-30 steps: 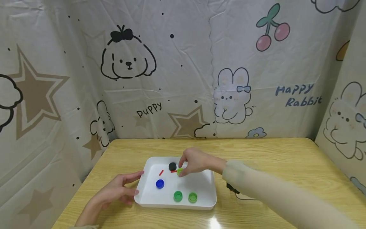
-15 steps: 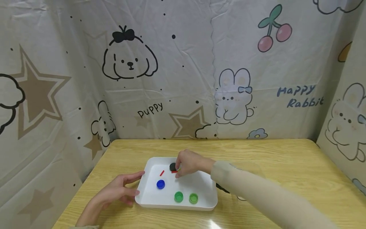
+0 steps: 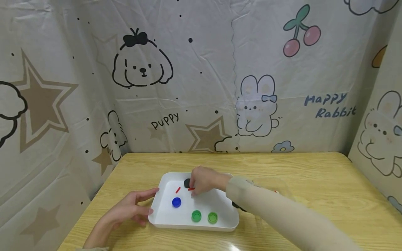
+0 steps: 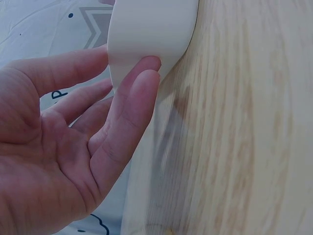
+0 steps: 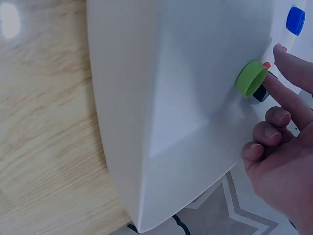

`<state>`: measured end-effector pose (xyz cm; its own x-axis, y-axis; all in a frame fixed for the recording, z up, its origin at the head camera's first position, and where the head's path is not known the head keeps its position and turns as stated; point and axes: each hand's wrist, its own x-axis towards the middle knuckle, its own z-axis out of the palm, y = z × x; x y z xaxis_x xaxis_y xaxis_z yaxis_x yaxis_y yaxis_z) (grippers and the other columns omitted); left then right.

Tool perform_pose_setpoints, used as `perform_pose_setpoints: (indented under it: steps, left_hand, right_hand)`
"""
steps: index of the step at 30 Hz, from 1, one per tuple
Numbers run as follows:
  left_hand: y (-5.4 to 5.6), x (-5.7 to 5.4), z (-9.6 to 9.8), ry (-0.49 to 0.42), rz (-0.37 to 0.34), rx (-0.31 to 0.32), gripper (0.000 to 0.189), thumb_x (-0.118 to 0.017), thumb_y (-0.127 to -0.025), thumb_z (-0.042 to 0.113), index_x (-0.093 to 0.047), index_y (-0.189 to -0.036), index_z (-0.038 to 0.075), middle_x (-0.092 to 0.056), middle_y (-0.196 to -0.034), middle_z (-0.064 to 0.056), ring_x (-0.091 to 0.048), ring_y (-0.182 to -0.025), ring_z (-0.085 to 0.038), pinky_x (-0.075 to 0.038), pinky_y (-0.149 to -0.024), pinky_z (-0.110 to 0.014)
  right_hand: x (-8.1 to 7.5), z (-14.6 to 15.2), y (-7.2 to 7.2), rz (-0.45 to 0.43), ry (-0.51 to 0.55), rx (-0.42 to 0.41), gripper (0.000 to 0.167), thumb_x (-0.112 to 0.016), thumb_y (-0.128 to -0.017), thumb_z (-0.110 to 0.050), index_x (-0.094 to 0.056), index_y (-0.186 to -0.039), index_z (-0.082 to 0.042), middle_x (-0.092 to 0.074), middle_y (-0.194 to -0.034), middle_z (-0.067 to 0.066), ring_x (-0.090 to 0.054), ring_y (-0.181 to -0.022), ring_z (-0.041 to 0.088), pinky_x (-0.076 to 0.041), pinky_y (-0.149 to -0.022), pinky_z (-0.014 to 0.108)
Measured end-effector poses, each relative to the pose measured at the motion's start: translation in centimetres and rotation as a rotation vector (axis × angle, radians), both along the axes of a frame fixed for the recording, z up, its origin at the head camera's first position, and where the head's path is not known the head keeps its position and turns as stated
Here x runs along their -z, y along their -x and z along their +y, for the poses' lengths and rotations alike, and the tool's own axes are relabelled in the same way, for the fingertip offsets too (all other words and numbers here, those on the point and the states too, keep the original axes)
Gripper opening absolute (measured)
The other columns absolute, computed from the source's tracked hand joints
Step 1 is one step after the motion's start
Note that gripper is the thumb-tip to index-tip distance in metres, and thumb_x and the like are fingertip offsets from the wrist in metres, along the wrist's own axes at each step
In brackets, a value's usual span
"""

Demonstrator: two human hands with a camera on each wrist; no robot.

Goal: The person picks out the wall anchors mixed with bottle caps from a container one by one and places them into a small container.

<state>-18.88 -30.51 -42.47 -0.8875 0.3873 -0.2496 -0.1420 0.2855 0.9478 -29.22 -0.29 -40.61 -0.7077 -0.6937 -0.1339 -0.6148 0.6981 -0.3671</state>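
Observation:
My left hand (image 3: 128,209) steadies the white tray (image 3: 191,228) at its left end; the left wrist view shows fingertips on the tray wall (image 4: 151,29). Inside the tray, my right hand (image 3: 202,179) reaches down beside a black round piece (image 3: 187,183) and a short red stick (image 3: 191,189). In the right wrist view its index fingertip touches a yellow-green cap (image 5: 248,77), which looks tilted. The thumb stands apart from this cap, and the other fingers are bent. From the head view the yellow-green cap is hidden behind the hand.
Also in the tray are a second red stick (image 3: 178,190), a blue cap (image 3: 176,202), a green cap (image 3: 196,216) and a light green cap (image 3: 212,218). A clear container (image 3: 281,184) lies right of the tray, partly behind my sleeve. A patterned cloth (image 3: 201,87) hangs behind the table.
My right hand has shifted left in the tray, and the yellow-green cap has gone out of sight behind it. The black piece has slid slightly left. My left hand stays put.

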Motion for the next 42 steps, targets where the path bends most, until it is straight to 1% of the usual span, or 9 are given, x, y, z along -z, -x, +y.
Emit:
perform_pose_setpoints:
  steps: [4, 10, 16, 21, 24, 27, 33, 37, 42]
  left_hand:
    - [0.0, 0.0, 0.0, 0.001, 0.0, 0.004, 0.08, -0.076, -0.093, 0.004, -0.036, -0.162, -0.001, -0.023, -0.165, -0.034, -0.073, -0.084, -0.037, -0.065, -0.066, -0.048]
    - [0.0, 0.0, 0.0, 0.001, -0.003, -0.001, 0.08, -0.076, -0.093, 0.004, -0.036, -0.162, -0.001, -0.023, -0.165, -0.034, -0.073, -0.083, -0.036, -0.065, -0.065, -0.048]
    - [0.0, 0.0, 0.0, -0.003, -0.006, -0.004, 0.08, -0.077, -0.093, 0.004, -0.037, -0.162, -0.001, -0.023, -0.165, -0.034, -0.073, -0.084, -0.035, -0.065, -0.065, -0.047]
    - [0.0, 0.1, -0.1, -0.002, -0.005, -0.002, 0.08, -0.077, -0.093, 0.004, -0.037, -0.162, 0.0, -0.024, -0.165, -0.034, -0.073, -0.082, -0.035, -0.065, -0.064, -0.045]
    - [0.0, 0.0, -0.1, -0.003, -0.002, -0.001, 0.08, -0.077, -0.092, 0.004, -0.037, -0.162, -0.001, -0.024, -0.165, -0.034, -0.073, -0.083, -0.035, -0.065, -0.064, -0.045]
    - [-0.1, -0.1, 0.0, -0.007, 0.0, -0.002, 0.08, -0.077, -0.092, 0.004, -0.038, -0.161, -0.001, -0.024, -0.165, -0.034, -0.073, -0.084, -0.035, -0.065, -0.064, -0.044]
    - [-0.1, -0.2, 0.0, -0.005, 0.004, 0.002, 0.08, -0.077, -0.092, 0.004, -0.037, -0.161, -0.001, -0.023, -0.165, -0.034, -0.073, -0.087, -0.035, -0.065, -0.065, -0.044]
    - [-0.1, -0.1, 0.0, 0.003, 0.003, 0.002, 0.08, -0.077, -0.092, 0.004, -0.037, -0.162, -0.001, -0.023, -0.165, -0.034, -0.073, -0.086, -0.035, -0.065, -0.065, -0.046]
    - [0.0, 0.0, 0.0, 0.004, 0.002, 0.003, 0.08, -0.077, -0.093, 0.004, -0.037, -0.162, -0.001, -0.023, -0.165, -0.034, -0.073, -0.086, -0.036, -0.065, -0.065, -0.047]
  right_hand:
    - [0.2, -0.3, -0.3, -0.012, 0.007, -0.024, 0.006, -0.089, -0.087, -0.02, -0.086, -0.091, -0.023, -0.07, -0.097, -0.013, -0.058, -0.09, 0.008, -0.052, -0.088, 0.027]
    - [0.3, -0.3, -0.7, -0.061, 0.028, -0.053, 0.018, -0.085, -0.089, -0.007, -0.084, -0.087, -0.025, -0.065, -0.098, -0.013, -0.056, -0.092, 0.009, -0.052, -0.091, 0.025]
    - [0.1, -0.2, -0.4, -0.042, 0.012, -0.078, 0.017, -0.087, -0.088, -0.007, -0.086, -0.094, -0.023, -0.068, -0.103, -0.012, -0.057, -0.097, 0.007, -0.051, -0.099, 0.027]
    - [0.1, 0.0, -0.5, -0.033, -0.006, -0.084, 0.019, -0.087, -0.087, -0.007, -0.084, -0.085, -0.026, -0.068, -0.105, -0.012, -0.056, -0.098, 0.007, -0.05, -0.101, 0.03]
    - [0.1, 0.1, -0.5, -0.041, -0.002, -0.099, 0.022, -0.087, -0.087, -0.007, -0.083, -0.081, -0.027, -0.066, -0.103, -0.014, -0.056, -0.097, 0.007, -0.05, -0.1, 0.029]
    - [0.1, 0.3, -0.6, -0.056, 0.002, -0.12, 0.021, -0.088, -0.087, -0.007, -0.083, -0.082, -0.027, -0.065, -0.1, -0.014, -0.055, -0.095, 0.007, -0.051, -0.093, 0.026]
    - [0.1, 1.0, -0.6, -0.084, 0.027, -0.159, 0.016, -0.09, -0.085, -0.011, -0.086, -0.095, -0.024, -0.063, -0.095, -0.014, -0.054, -0.088, 0.007, -0.049, -0.079, 0.021]
    - [0.0, 1.4, -0.6, -0.093, 0.039, -0.159, 0.019, -0.091, -0.084, -0.013, -0.087, -0.101, -0.022, -0.065, -0.093, -0.012, -0.053, -0.084, 0.006, -0.049, -0.074, 0.02]
    - [0.1, 1.8, -0.6, -0.114, 0.064, -0.145, 0.02, -0.092, -0.083, -0.014, -0.086, -0.102, -0.02, -0.067, -0.092, -0.012, -0.052, -0.082, 0.005, -0.048, -0.071, 0.02]
